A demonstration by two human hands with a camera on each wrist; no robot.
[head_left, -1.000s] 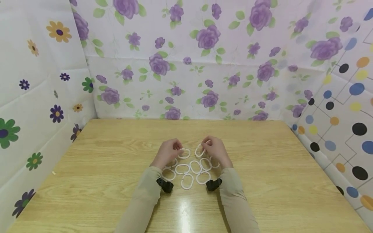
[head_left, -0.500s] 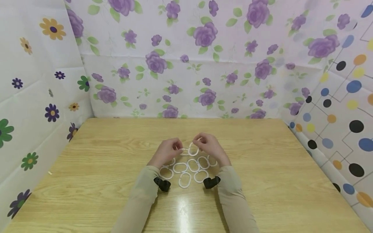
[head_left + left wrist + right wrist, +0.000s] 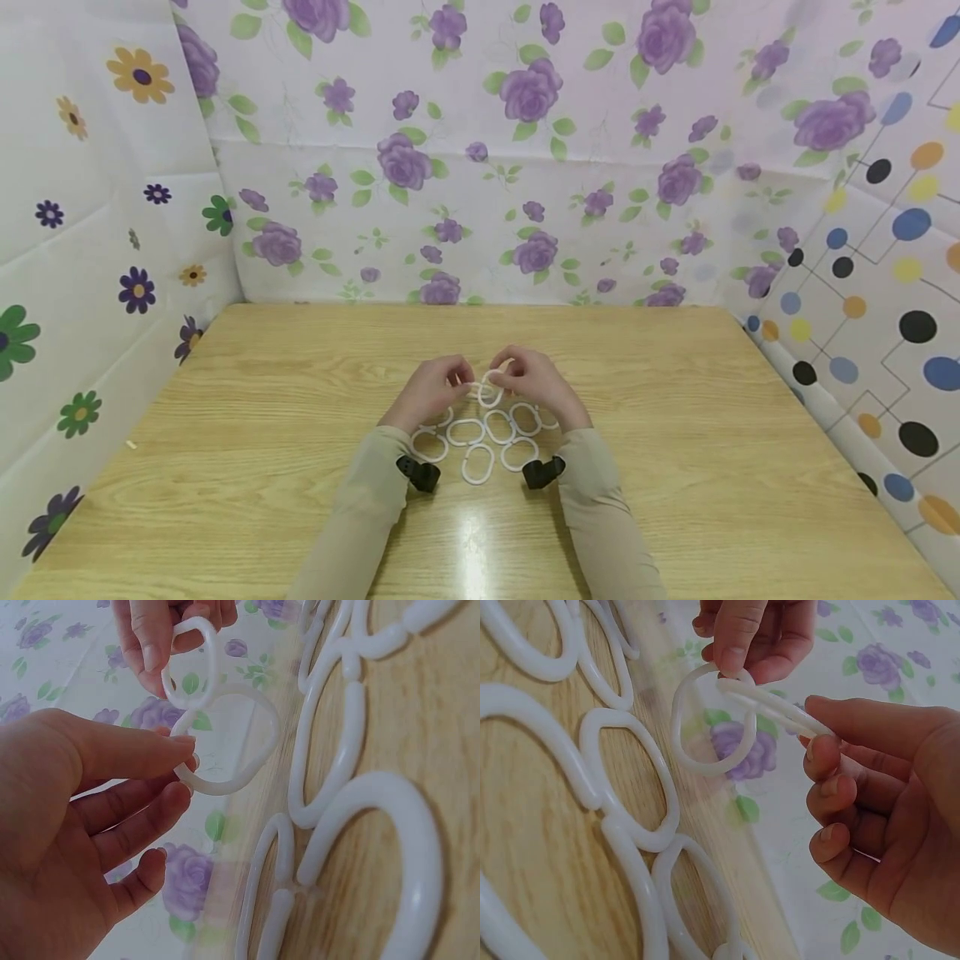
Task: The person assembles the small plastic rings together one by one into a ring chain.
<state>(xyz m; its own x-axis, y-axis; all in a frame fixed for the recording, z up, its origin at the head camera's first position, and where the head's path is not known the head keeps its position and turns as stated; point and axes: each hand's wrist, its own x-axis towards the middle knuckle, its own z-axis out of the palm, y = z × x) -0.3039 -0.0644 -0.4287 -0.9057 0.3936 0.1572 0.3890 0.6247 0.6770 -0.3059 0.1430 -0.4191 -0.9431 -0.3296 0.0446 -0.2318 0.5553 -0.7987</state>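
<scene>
In the head view my left hand [image 3: 435, 387] is over the far side of a group of white plastic links. Its thumb and fingertips pinch one oval link [image 3: 225, 788], raised off the table in the left wrist view. Facing it, my right hand [image 3: 536, 383] pinches a second white link [image 3: 780, 706] between thumb and index finger. The two held links overlap at their near ends; I cannot tell whether one is hooked through the other. The right hand's other fingers are loosely bent.
Several more white links [image 3: 465, 444] lie close together on the wooden table [image 3: 675, 467], nearer the forearms. A small pale scrap [image 3: 131, 444] is near the left edge. A floral cloth [image 3: 465, 108] hangs behind, with patterned cloths at both sides.
My right hand has moved left with its link, up to the link in my left hand, so the two now overlap. The left hand stays nearly in place; the head view shifted slightly.
</scene>
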